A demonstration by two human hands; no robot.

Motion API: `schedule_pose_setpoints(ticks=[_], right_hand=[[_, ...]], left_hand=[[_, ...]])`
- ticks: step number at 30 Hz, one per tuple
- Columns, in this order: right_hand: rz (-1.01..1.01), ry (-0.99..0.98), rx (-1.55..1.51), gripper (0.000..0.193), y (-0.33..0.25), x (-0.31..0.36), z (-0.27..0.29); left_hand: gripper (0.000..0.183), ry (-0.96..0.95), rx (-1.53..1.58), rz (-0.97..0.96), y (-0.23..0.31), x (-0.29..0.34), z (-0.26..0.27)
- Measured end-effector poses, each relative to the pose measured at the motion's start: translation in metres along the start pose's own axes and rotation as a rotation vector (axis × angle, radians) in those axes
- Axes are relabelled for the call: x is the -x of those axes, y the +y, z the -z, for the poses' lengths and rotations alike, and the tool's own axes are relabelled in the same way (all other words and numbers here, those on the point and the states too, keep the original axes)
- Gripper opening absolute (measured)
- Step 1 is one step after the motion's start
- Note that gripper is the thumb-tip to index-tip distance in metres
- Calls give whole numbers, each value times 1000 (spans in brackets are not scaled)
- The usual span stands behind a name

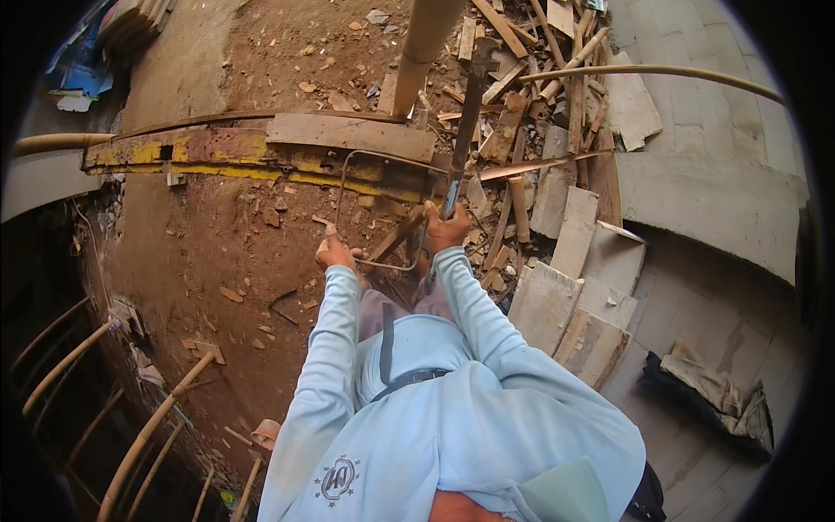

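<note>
A person in a light blue long-sleeved shirt (pixel 409 435) works over bare earth (pixel 226 287), both hands near the centre of the frame. The left hand (pixel 334 250), just left of centre, has its grip closed on a bent metal rod (pixel 383 264), whose thin length turns corners between the two hands and reaches up over a beam. The right hand (pixel 447 228), slightly higher and to the right, has its grip wrapped around the lower end of a long dark metal bar (pixel 470 113), which shows a blue patch just above the fingers and slants toward the top of the frame, ending in a notched head.

Across the upper left and centre lies the beam (pixel 209 152), rusted and streaked yellow, with a wooden board (pixel 348 132) along its top. A thick pole (pixel 426 52) rises behind it. Timber scraps (pixel 570 130) litter the upper right; flat pale slabs (pixel 550 304) lie right of centre. Bamboo poles (pixel 152 431) fill the lower left, and a dark cloth (pixel 704 400) lies crumpled at lower right.
</note>
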State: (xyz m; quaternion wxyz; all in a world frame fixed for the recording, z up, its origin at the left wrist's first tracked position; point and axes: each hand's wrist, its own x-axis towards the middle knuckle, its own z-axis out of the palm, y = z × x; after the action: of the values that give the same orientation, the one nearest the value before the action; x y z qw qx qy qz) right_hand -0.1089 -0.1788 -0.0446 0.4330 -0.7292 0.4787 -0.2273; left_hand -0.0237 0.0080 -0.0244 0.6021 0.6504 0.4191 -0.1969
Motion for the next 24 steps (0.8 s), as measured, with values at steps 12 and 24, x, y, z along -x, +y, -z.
schedule_pose_setpoints(ticks=[12, 24], right_hand=[[-15, 31, 209, 57, -32, -37, 41], [55, -102, 115, 49, -21, -85, 17]], left_hand=[[49, -178, -235, -191, -6, -43, 9], [71, -351, -698, -104, 52, -80, -29]])
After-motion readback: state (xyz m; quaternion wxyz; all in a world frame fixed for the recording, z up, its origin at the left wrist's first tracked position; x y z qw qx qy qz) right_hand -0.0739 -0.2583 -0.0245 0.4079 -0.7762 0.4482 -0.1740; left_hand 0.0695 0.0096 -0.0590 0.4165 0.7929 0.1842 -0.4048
